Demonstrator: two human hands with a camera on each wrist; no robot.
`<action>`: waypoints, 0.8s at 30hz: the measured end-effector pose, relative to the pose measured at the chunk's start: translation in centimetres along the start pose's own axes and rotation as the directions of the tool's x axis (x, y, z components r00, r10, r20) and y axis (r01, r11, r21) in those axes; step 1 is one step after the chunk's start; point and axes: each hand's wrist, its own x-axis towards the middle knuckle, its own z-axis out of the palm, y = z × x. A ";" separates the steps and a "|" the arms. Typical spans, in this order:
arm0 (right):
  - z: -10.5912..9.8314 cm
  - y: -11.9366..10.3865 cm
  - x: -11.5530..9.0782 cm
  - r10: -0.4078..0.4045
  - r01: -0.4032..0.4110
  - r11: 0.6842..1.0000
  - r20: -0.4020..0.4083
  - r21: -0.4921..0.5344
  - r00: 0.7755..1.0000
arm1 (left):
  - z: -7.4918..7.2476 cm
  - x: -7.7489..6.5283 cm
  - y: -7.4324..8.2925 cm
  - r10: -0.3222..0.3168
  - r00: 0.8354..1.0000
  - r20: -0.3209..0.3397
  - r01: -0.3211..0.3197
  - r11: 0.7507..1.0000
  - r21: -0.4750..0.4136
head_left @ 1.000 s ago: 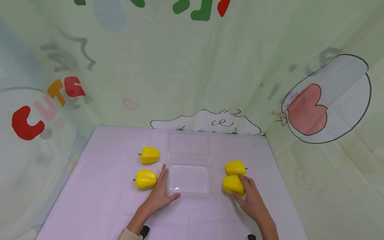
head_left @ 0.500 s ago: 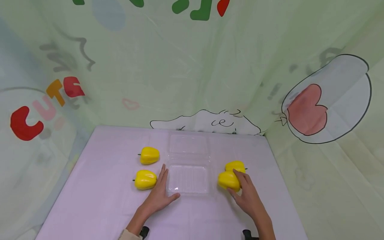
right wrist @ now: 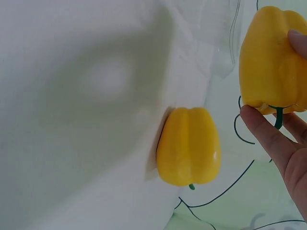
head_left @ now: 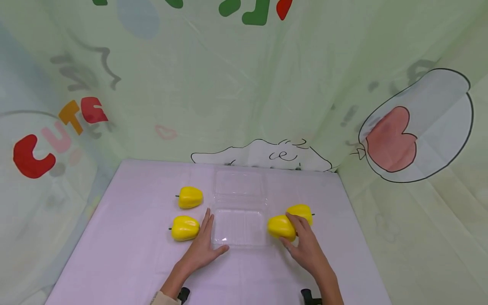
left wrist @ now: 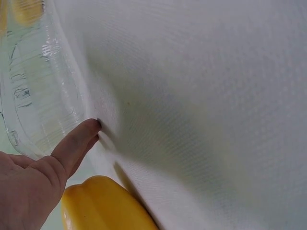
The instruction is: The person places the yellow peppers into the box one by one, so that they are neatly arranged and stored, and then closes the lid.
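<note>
One held pepper (head_left: 281, 227) near open container (head_left: 240, 228)

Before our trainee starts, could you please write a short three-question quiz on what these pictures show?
1. Which hand holds the raised yellow pepper?
2. True or false: the clear container is open.
3. How many other yellow peppers rest on the table?
A) two
B) three
C) four

Key
1. The right hand.
2. True: its two halves lie unfolded, one behind the other.
3. B: in the head view, two lie to the left of the clear container and one to its right.
</note>
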 end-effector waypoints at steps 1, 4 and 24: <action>0.1 -0.2 0.0 -0.006 0.006 1.000 0.003 0.003 1.000 | 0.0 0.0 0.0 0.000 1.000 0.000 0.000 1.000 0.001; 0.5 -0.7 0.1 -0.017 0.016 1.000 0.013 0.009 1.000 | 0.0 0.0 -0.1 0.001 1.000 -0.002 -0.001 1.000 0.009; 3.3 -2.9 1.0 -0.017 0.011 0.996 0.076 0.089 0.997 | 0.1 0.0 -0.4 0.005 1.000 -0.025 -0.005 1.000 0.006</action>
